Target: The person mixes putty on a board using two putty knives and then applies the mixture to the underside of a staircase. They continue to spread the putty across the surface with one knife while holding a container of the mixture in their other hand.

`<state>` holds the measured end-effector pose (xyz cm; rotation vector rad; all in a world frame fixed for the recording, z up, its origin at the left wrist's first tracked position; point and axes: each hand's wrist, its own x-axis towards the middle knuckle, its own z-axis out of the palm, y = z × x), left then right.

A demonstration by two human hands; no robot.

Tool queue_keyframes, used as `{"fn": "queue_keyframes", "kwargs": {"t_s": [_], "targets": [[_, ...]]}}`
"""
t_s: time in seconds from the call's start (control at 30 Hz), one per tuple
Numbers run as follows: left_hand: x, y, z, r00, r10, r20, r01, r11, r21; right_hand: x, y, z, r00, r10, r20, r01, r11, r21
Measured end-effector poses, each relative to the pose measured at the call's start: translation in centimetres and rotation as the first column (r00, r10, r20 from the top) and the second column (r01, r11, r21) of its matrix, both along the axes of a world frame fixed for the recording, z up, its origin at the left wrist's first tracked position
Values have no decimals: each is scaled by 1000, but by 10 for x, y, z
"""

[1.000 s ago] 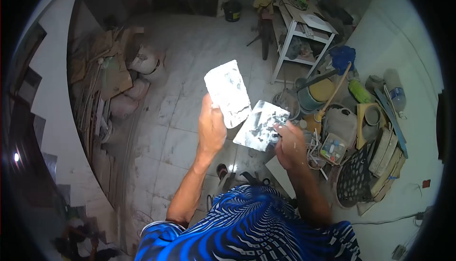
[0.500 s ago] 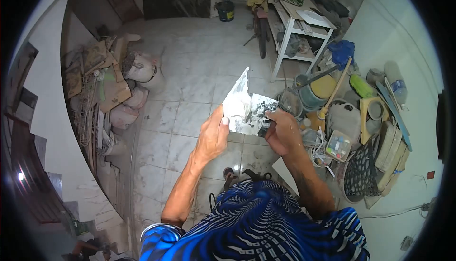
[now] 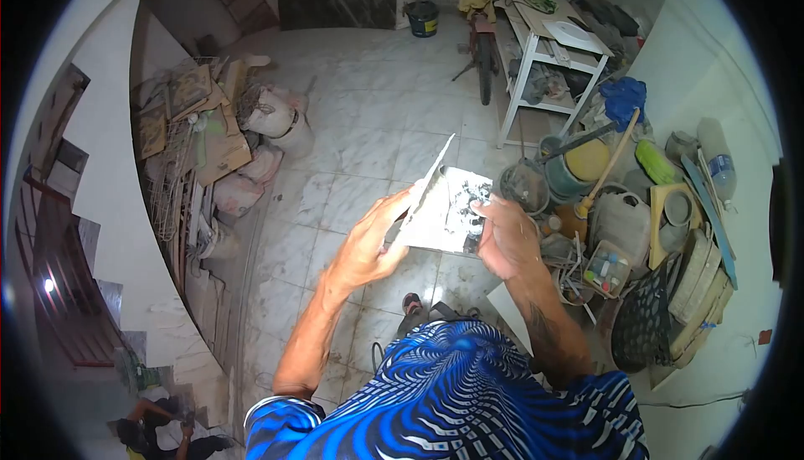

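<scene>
My left hand (image 3: 368,234) grips a thin white-coated sheet (image 3: 429,183) with a pointed top, now seen almost edge-on. My right hand (image 3: 509,235) holds a flat rectangular plate (image 3: 456,209) by its right edge, the thumb on its face. White paste and dark patches cover that plate. The two pieces meet or overlap along the plate's left side; whether they touch all along cannot be seen. Both are held up in front of my patterned blue shirt (image 3: 461,385), above the tiled floor.
Buckets (image 3: 563,171), a jerrycan (image 3: 620,221) and a dark basket (image 3: 641,317) crowd the right wall. A white shelf table (image 3: 523,83) and a bike (image 3: 484,58) stand ahead. Boards and sacks (image 3: 243,183) are piled left. A person (image 3: 167,431) is at the lower left.
The left hand's sheet has turned from showing its white face to nearly edge-on. My left fingers have spread more along it. The view has shifted, so the room appears farther right.
</scene>
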<state>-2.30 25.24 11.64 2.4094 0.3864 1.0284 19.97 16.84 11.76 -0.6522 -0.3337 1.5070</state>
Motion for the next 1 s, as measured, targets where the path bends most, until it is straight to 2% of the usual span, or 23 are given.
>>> {"fn": "queue_keyframes", "kwargs": {"t_s": [0.07, 0.3, 0.47, 0.57, 0.7, 0.87, 1.0], "targets": [[4, -1, -9, 998, 41, 56, -44, 997, 63, 1, -2, -5, 999, 13, -40, -14, 999, -30], [6, -2, -33, 985, 49, 167, -42, 998, -45, -2, -6, -5, 994, 0, -105, -9, 996, -92], [8, -9, -39, 959, 98, 266, -72, 992, -105, -9, -8, -10, 986, 91, -143, -84, 995, 58], [3, -10, -40, 959, 226, 169, -219, 974, -59, -16, -11, -4, 980, 114, -165, -95, 988, 121], [4, -9, -34, 962, 185, 201, -182, 983, -31, -21, -14, -5, 972, 123, -200, -88, 981, 173], [-3, -6, -39, 958, 143, 249, -147, 989, -2, -27, -18, 7, 964, 101, -248, -72, 990, 121], [-6, -9, -44, 945, 104, 310, -92, 994, -51, -30, -20, 10, 958, 127, -257, -101, 988, 113]]}}
